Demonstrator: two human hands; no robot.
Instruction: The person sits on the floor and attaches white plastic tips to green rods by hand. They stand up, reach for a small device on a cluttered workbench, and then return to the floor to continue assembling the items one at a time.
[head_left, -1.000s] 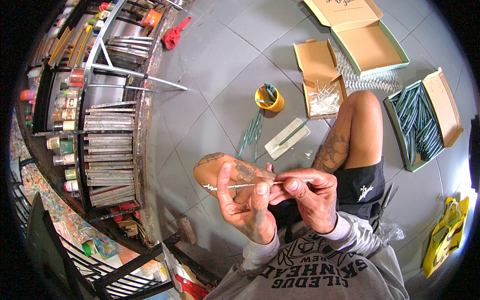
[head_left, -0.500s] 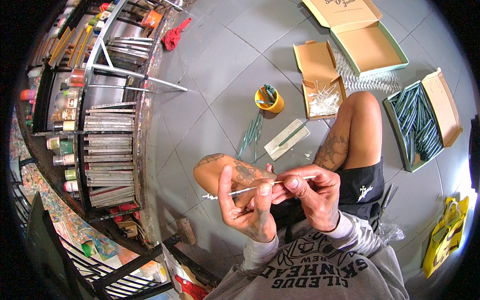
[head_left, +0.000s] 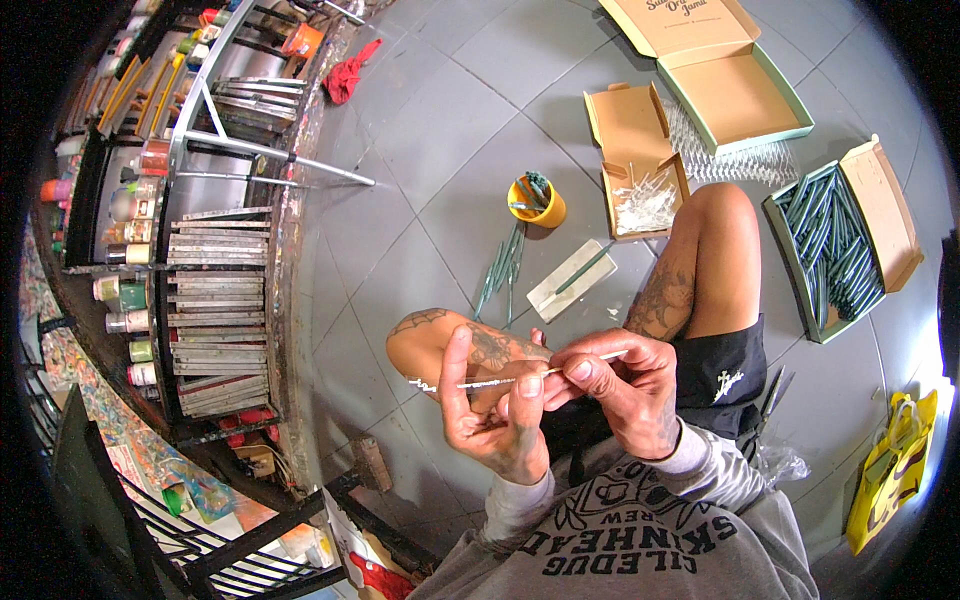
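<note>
In front of my lap, my left hand (head_left: 500, 415) pinches a thin strip with small white lettering (head_left: 480, 384) between thumb and fingers, its index finger raised. The strip's free end reaches left over my knee. Close against it, my right hand (head_left: 630, 395) has thumb and fingers closed on a slim pale stick (head_left: 610, 355), whose tip pokes out on the right. How strip and stick meet is hidden between the fingertips. Beyond the hands, a dark green pen (head_left: 580, 278) lies on a pale rectangular slab (head_left: 548, 300). Several similar pens (head_left: 499, 275) lie loose beside it.
A yellow cup (head_left: 552, 214) holds more pens. Past my knee stand an open carton of white strips (head_left: 648, 205), a box full of green pens (head_left: 830, 245) and an open cardboard box (head_left: 735, 90). Paint shelves (head_left: 150, 250) line the left; a yellow bag (head_left: 890, 470) sits right.
Both hands keep nearly the same pose and grip. The lettered strip's free end sits slightly higher and further right. The whole view has shifted a little.
</note>
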